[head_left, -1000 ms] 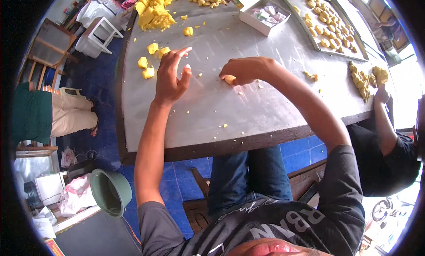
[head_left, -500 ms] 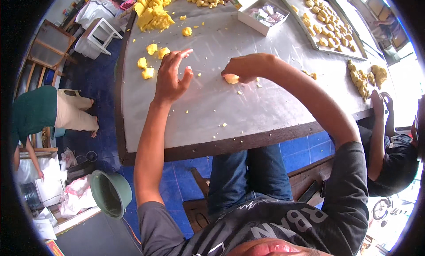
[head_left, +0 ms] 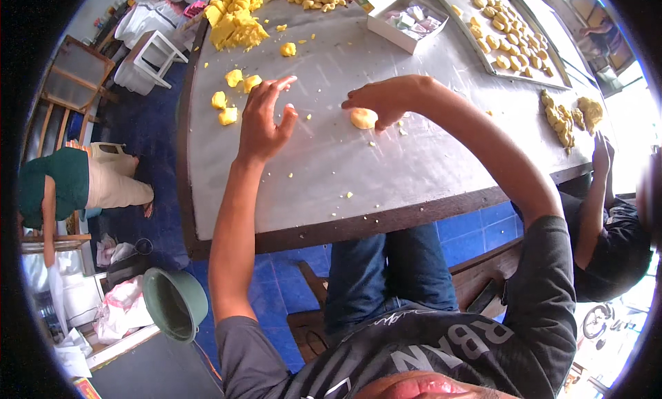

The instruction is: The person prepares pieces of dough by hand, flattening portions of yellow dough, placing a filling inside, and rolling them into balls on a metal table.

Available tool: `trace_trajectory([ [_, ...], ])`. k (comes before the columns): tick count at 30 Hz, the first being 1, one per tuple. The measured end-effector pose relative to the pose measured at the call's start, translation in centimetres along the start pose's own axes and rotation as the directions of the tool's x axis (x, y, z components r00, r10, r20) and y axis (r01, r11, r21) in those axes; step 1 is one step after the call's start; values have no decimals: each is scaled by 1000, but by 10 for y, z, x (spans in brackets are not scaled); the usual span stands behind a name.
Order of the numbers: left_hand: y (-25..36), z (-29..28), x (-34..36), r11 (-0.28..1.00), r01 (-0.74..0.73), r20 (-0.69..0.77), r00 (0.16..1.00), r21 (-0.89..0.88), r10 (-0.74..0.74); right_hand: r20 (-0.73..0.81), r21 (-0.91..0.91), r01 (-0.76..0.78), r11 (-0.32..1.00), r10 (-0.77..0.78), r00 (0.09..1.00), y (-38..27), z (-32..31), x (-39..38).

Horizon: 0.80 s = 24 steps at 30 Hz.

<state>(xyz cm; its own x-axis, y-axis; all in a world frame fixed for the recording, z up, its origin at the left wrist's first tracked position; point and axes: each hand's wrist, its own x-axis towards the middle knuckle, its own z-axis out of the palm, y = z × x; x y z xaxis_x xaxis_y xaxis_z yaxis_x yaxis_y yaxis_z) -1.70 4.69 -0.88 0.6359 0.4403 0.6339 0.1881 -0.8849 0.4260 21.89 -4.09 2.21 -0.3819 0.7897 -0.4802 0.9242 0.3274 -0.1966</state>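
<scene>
Since the earlier frame our right hand (head_left: 386, 99) has shifted slightly, fingers curled over the dough ball (head_left: 363, 117) beneath them, indicating shaping in progress; our left hand (head_left: 265, 120) hovers open and empty beside it.

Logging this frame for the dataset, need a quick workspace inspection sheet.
Surface: grey table with a dark wooden edge, crumbs scattered.
Job's things: round dough ball on the table under the right hand.
Clutter: yellow dough pile, loose dough chunks, tray of shaped pieces, small white box.
Hands: left hand open, lifted; right hand cupped over the ball.
Cables: nothing seen.
Surroundings: blue floor, green bucket, a second person at the right.
</scene>
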Motion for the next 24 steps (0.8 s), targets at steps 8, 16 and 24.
trace_trajectory([
  [8,-4,-1,-3,1000,5,3,1000,31,-6,163,-8,-181,983,180,970,-20,-17,-5],
  [16,-3,-4,-5,999,15,20,1000,36,-15,102,41,-153,987,148,984,-21,-17,-5],
  [24,2,0,0,999,-12,54,998,33,10,-65,65,-20,998,24,998,-7,9,-5],
])
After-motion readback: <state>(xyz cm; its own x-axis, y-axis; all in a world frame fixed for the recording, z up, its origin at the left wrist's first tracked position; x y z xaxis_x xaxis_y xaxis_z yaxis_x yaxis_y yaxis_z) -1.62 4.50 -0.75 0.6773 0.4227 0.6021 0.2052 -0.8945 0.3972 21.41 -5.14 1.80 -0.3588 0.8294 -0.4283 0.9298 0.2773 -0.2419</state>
